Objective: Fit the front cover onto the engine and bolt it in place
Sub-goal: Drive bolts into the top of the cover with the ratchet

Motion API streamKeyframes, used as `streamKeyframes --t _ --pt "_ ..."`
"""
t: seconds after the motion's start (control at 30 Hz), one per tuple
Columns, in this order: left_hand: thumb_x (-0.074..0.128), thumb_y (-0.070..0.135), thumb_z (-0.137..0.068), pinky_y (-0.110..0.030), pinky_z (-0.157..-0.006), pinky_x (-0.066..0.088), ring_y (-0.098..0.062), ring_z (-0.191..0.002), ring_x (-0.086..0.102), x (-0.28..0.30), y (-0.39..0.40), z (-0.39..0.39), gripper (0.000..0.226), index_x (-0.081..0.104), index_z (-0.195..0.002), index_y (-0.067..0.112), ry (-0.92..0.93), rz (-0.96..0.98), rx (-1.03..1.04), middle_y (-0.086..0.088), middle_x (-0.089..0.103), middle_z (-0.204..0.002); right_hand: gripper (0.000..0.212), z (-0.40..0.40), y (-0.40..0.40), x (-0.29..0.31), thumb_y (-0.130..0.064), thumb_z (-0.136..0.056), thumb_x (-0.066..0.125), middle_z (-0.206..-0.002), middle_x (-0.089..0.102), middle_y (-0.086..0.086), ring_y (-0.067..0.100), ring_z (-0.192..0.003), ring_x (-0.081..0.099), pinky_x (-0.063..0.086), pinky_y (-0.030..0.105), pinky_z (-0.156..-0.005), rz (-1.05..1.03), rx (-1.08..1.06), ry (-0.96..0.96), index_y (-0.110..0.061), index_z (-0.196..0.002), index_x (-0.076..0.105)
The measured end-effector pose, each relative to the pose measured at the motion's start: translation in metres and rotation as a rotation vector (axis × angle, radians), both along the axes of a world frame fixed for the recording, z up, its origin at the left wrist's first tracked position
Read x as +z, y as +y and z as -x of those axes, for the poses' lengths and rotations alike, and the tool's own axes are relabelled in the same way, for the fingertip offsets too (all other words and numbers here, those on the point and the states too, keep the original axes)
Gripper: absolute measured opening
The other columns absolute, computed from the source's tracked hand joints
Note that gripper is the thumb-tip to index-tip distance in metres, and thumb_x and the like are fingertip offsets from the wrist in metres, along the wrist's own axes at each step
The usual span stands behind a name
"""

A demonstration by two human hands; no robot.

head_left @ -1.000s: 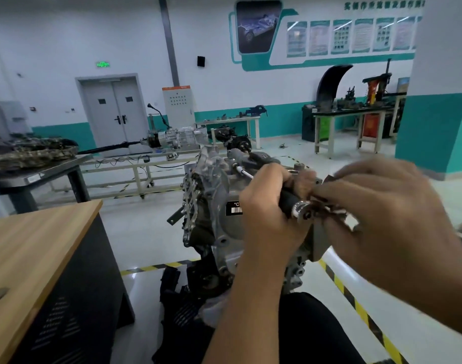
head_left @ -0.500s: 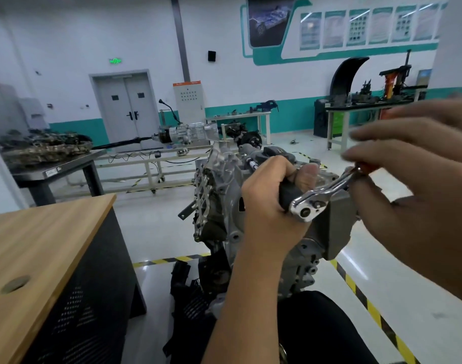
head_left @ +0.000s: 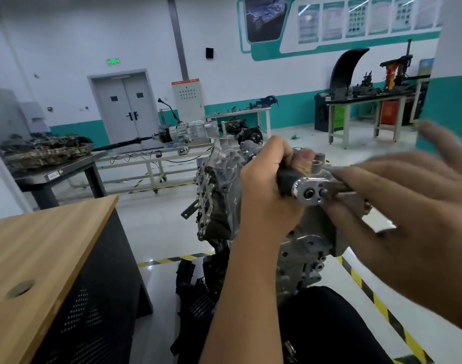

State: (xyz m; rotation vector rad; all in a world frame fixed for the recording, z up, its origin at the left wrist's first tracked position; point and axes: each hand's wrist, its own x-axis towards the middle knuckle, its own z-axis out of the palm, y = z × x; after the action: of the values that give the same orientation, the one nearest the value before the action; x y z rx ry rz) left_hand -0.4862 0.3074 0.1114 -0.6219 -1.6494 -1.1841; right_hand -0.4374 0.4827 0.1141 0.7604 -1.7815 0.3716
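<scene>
A grey metal engine (head_left: 219, 185) stands on a dark stand at the centre, its front cover facing me and largely hidden behind my arms. My left hand (head_left: 266, 179) is wrapped around the black extension socket just behind the chrome ratchet head (head_left: 307, 191). My right hand (head_left: 408, 206) lies blurred to the right, thumb and fingertips on the ratchet handle close to the head, the other fingers spread out. The bolt under the socket is hidden.
A wooden-topped desk (head_left: 41, 245) with a dark cabinet stands close on my left. Yellow-black floor tape (head_left: 369, 292) runs past the stand. A black table (head_left: 59, 172) with parts, a gearbox on a rack (head_left: 185, 132) and workbenches (head_left: 369, 106) lie farther back.
My right hand has swung the ratchet handle down from an upward tilt to roughly level. The view has shifted a little to the left. My left hand has kept its grip.
</scene>
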Motion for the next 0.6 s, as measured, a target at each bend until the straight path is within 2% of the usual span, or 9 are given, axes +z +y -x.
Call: streamKeyframes --t 0.1,0.13,0.2,0.23,0.3,0.4,0.47,0.53,0.6 --pt "0.066 0.010 -0.096 -0.025 -0.060 0.041 -0.011 -0.066 0.044 -0.003 -0.003 -0.003 0.026 0.045 -0.081 0.013 -0.034 -0.008 0.047 0.005 0.044 -0.073 0.026 -0.009 -0.007 -0.013 -0.021 -0.098 0.061 -0.090 0.077 0.007 0.017 -0.079 0.065 0.054 0.030 -0.080 -0.006 0.117 -0.081 -0.003 -0.102 0.080" --pt "0.069 0.008 -0.094 -0.031 -0.063 0.048 -0.014 -0.074 0.052 -0.007 -0.001 -0.008 0.019 0.050 -0.090 0.013 -0.027 -0.043 0.050 0.003 0.052 -0.082 0.024 -0.008 -0.006 -0.011 -0.019 -0.098 0.061 -0.089 0.077 0.006 0.018 -0.077 0.065 0.055 0.031 -0.071 0.001 0.124 -0.093 -0.005 -0.103 0.079" --pt "0.074 -0.005 -0.084 -0.041 -0.068 0.056 -0.024 -0.088 0.064 -0.018 0.012 -0.020 0.038 0.053 -0.112 0.012 0.096 -0.149 0.078 -0.003 0.060 -0.106 0.024 -0.003 -0.003 -0.001 -0.022 -0.099 0.059 -0.089 0.076 0.003 0.024 -0.075 0.068 0.058 0.042 -0.063 0.015 0.100 -0.100 -0.011 -0.106 0.079" --pt "0.075 -0.010 -0.079 -0.042 -0.067 0.057 -0.029 -0.086 0.065 -0.024 0.020 -0.026 0.050 0.053 -0.118 0.012 0.170 -0.159 0.100 -0.006 0.060 -0.113 0.026 -0.001 -0.002 0.002 -0.027 -0.101 0.055 -0.090 0.076 0.002 0.025 -0.076 0.067 0.057 0.044 -0.064 0.032 0.091 -0.112 -0.016 -0.108 0.078" --pt "0.077 -0.009 -0.075 -0.033 -0.066 0.051 -0.029 -0.077 0.060 -0.026 0.031 -0.032 0.050 0.053 -0.115 0.009 0.205 -0.144 0.146 -0.012 0.057 -0.109 0.034 0.001 0.000 0.008 -0.034 -0.103 0.048 -0.094 0.076 0.004 0.030 -0.082 0.067 0.056 0.048 -0.070 0.016 0.068 -0.136 -0.018 -0.112 0.077" --pt "0.075 -0.002 -0.085 -0.025 -0.062 0.038 -0.019 -0.069 0.045 -0.016 0.021 -0.025 0.025 0.051 -0.084 0.004 0.184 -0.132 0.280 -0.009 0.049 -0.081 0.036 0.001 -0.001 0.004 -0.028 -0.102 0.050 -0.101 0.077 0.010 0.037 -0.084 0.070 0.056 0.053 -0.075 -0.084 0.039 -0.135 -0.009 -0.116 0.077" --pt "0.069 0.009 -0.093 -0.028 -0.056 0.035 -0.018 -0.064 0.040 -0.012 0.012 -0.024 0.029 0.046 -0.076 0.008 0.198 -0.124 0.281 -0.004 0.044 -0.074 0.035 -0.004 -0.004 0.001 -0.028 -0.102 0.051 -0.106 0.078 0.007 0.037 -0.085 0.071 0.057 0.054 -0.074 -0.154 0.068 -0.078 -0.011 -0.119 0.077" --pt "0.068 0.010 -0.093 -0.031 -0.052 0.035 -0.017 -0.061 0.041 -0.015 0.012 -0.027 0.028 0.045 -0.077 0.013 0.183 -0.081 0.244 0.000 0.045 -0.071 0.036 0.004 0.007 0.013 -0.034 -0.106 0.047 -0.126 0.072 0.003 0.041 -0.103 0.067 0.051 0.061 -0.084 -0.200 0.037 -0.072 -0.020 -0.123 0.075" --pt "0.068 0.010 -0.089 -0.037 -0.047 0.038 -0.017 -0.056 0.044 -0.019 0.013 -0.030 0.024 0.048 -0.077 0.013 0.130 -0.050 0.188 0.001 0.048 -0.067 0.037 0.011 0.014 0.035 -0.041 -0.108 0.044 -0.149 0.055 -0.004 0.044 -0.128 0.054 0.044 0.065 -0.100 -0.130 -0.006 -0.117 -0.027 -0.130 0.071"
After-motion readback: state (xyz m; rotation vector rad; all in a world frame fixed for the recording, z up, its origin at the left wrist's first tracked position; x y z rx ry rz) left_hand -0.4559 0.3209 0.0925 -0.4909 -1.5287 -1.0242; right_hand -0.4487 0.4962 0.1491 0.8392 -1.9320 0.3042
